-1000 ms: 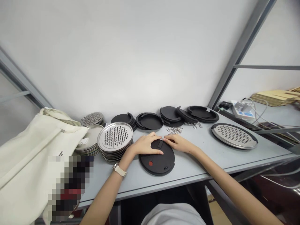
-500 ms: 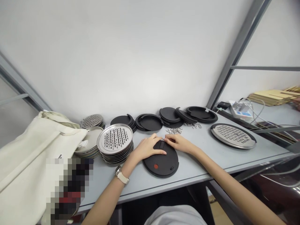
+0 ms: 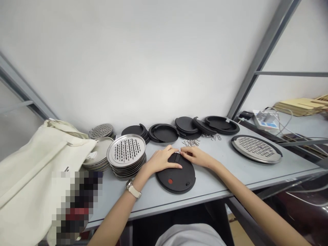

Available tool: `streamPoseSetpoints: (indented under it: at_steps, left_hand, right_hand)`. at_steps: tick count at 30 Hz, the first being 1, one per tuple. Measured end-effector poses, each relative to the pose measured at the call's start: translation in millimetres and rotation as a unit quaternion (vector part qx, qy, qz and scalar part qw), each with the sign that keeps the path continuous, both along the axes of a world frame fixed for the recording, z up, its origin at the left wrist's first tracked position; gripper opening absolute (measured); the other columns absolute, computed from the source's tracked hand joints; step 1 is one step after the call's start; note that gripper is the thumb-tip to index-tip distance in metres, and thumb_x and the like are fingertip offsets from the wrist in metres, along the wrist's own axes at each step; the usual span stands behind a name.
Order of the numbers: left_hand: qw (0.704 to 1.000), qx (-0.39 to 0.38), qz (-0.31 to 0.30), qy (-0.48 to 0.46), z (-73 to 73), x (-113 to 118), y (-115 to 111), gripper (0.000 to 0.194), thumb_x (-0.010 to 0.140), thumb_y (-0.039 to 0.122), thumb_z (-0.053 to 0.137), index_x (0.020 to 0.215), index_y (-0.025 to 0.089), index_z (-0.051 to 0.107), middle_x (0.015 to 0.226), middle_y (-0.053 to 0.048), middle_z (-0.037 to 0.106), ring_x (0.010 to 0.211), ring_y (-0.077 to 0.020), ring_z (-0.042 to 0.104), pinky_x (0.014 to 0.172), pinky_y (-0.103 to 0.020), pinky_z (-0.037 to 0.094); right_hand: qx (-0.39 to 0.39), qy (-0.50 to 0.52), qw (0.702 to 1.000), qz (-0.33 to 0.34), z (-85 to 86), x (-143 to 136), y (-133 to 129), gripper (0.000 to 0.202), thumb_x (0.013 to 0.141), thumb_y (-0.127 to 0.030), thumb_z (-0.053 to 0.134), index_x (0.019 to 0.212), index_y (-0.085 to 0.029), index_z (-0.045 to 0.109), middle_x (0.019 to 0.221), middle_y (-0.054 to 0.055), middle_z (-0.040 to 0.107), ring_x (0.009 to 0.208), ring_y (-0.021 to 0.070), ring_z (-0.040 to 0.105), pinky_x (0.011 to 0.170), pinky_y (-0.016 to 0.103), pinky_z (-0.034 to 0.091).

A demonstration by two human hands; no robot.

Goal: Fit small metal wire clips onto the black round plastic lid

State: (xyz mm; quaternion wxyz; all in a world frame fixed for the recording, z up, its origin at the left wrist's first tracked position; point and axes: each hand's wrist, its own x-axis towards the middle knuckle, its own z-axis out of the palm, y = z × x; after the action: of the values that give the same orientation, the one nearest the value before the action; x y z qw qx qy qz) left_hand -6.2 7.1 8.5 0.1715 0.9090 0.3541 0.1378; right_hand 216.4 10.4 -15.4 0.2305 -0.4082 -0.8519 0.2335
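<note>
A black round plastic disc (image 3: 176, 176) lies on the table before me, with a red dot and a small dark knob on its face. My left hand (image 3: 164, 161) grips its upper left, the thumb lying across the face and the fingers bent at the top edge. At that same edge my right hand (image 3: 195, 156) is closed, thumb and forefinger pinching a small shiny metal clip (image 3: 178, 152) mostly hidden by the fingertips. Just behind the hands, a loose heap of small metal clips (image 3: 190, 143) lies on the table.
To the left stand a stack of perforated metal grater plates (image 3: 126, 150) and a cream bag (image 3: 48, 157). Black round trays (image 3: 165, 132) line the wall. On the right lies a black-rimmed grater plate (image 3: 257, 149). Beyond it are a power strip (image 3: 266, 120) and a metal frame post (image 3: 263, 56).
The view has shifted very slightly. Both hands keep nearly the same hold at the disc's top edge.
</note>
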Motion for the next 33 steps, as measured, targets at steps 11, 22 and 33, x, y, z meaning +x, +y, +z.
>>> streamPoseSetpoints:
  at_steps: [11, 22, 33]
  left_hand:
    - [1.0, -0.011, 0.003, -0.004, 1.4, 0.9, 0.2, 0.065, 0.077, 0.067, 0.057, 0.127, 0.027, 0.048, 0.117, -0.006, 0.051, 0.094, -0.0246, 0.06, 0.083, -0.034, 0.047]
    - [1.0, -0.013, -0.008, -0.018, 1.0, -0.5, 0.2, 0.064, 0.079, 0.065, 0.056, 0.129, 0.027, 0.047, 0.119, -0.007, 0.05, 0.094, -0.0243, 0.06, 0.083, -0.034, 0.046]
    - [1.0, -0.024, -0.006, -0.014, 1.8, -0.1, -0.4, 0.063, 0.079, 0.065, 0.056, 0.13, 0.028, 0.048, 0.12, -0.006, 0.05, 0.095, -0.0236, 0.06, 0.085, -0.033, 0.047]
  right_hand:
    - [0.0, -0.002, 1.0, 0.005, -0.2, 0.7, 0.1, 0.033, 0.095, -0.037, 0.036, 0.068, -0.02, 0.04, 0.06, -0.004, 0.041, 0.055, 0.011, 0.039, 0.055, 0.024, 0.03]
    - [0.008, -0.004, 1.0, 0.003, -1.2, 0.3, 0.5, 0.032, 0.095, -0.036, 0.037, 0.067, -0.02, 0.038, 0.059, -0.005, 0.04, 0.055, 0.011, 0.039, 0.055, 0.024, 0.03]
    - [0.003, -0.006, 1.0, 0.007, -0.7, 0.0, 0.2, 0.031, 0.094, -0.034, 0.037, 0.067, -0.02, 0.038, 0.058, -0.005, 0.04, 0.054, 0.0109, 0.038, 0.054, 0.024, 0.03]
